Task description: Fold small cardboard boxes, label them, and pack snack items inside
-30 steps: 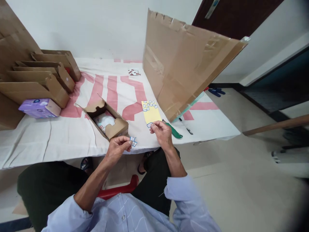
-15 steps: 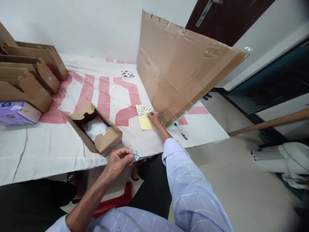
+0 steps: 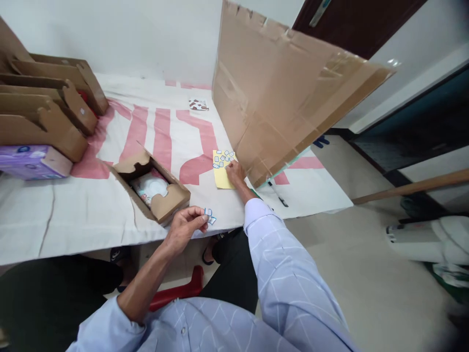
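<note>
Between the thumb and fingers of my left hand (image 3: 188, 222) are small white paper pieces with blue outlines (image 3: 210, 216), held just above the table's front edge. My right hand (image 3: 236, 172) is pinched closed, its fingertips down on a yellow sheet of paper (image 3: 223, 180). Whatever lies under those fingertips is mostly hidden. Several similar blue-outlined pieces (image 3: 221, 159) are scattered over the upper part of the sheet. Just left of the sheet and behind my left hand stands an open cardboard box (image 3: 170, 203) with a white round thing and a patterned packet inside.
A large cardboard panel (image 3: 278, 93) stands upright right of the sheet. A black pen (image 3: 279, 195) lies near its base. Cardboard holders (image 3: 44, 117) and a purple pack (image 3: 32, 164) occupy the left. At the back is a brown-and-white patterned packet (image 3: 198, 104). A red stool part (image 3: 179, 293) shows below.
The view has shifted slightly. My right hand has moved a little down and right on the yellow sheet, uncovering more of the pieces. My left hand still pinches its paper pieces.
</note>
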Demonstrator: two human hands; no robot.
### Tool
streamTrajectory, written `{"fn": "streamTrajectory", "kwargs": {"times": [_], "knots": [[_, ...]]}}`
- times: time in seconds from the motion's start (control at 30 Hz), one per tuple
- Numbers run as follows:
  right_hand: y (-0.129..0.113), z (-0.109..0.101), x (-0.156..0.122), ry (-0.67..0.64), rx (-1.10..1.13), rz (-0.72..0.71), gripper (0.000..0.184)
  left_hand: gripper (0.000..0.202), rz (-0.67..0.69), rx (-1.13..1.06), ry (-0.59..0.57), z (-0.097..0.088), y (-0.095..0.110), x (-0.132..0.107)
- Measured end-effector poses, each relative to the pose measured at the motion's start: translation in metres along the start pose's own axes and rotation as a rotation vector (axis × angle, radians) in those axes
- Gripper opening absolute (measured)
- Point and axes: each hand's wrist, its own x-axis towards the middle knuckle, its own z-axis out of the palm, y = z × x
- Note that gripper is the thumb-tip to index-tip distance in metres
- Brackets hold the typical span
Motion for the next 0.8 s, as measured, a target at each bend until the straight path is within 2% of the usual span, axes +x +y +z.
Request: {"fn": "streamTrajectory", "kwargs": {"times": [0.13, 0.2, 0.23, 0.33, 0.37, 0.43, 0.53, 0.67, 0.8], "knots": [[-0.017, -0.024, -0.039, 0.061, 0.084, -0.07, 0.025, 0.042, 0.047, -0.005, -0.046, -0.001, 0.017, -0.013], [-0.019, -0.037, -0.072, 0.017, 0.222, -0.18, 0.026, 0.04, 0.05, 0.003, -0.059, -0.002, 0.022, -0.017], [-0.019, -0.045, -0.091, -0.061, 0.351, -0.262, 0.028, 0.039, 0.047, 0.007, -0.06, -0.003, 0.024, -0.019], [-0.016, -0.068, -0.151, -0.476, 0.688, -0.477, 0.042, 0.036, 0.035, 0.028, -0.066, -0.002, 0.027, -0.019], [-0.015, -0.075, -0.167, -0.562, 0.727, -0.52, 0.042, 0.036, 0.035, 0.044, -0.072, -0.001, 0.027, -0.019], [-0.015, -0.087, -0.189, -0.639, 0.75, -0.561, 0.037, 0.034, 0.038, 0.089, -0.087, 0.002, 0.027, -0.019], [-0.016, -0.096, -0.198, -0.662, 0.778, -0.549, 0.028, 0.034, 0.048, 0.131, -0.101, 0.006, 0.028, -0.019], [-0.013, -0.095, -0.192, -0.654, 0.84, -0.494, 0.024, 0.039, 0.082, 0.09, -0.118, 0.012, 0.025, -0.015], [-0.008, -0.092, -0.19, -0.643, 0.893, -0.419, 0.027, 0.039, 0.114, 0.047, -0.059, 0.017, 0.019, -0.006]]}}
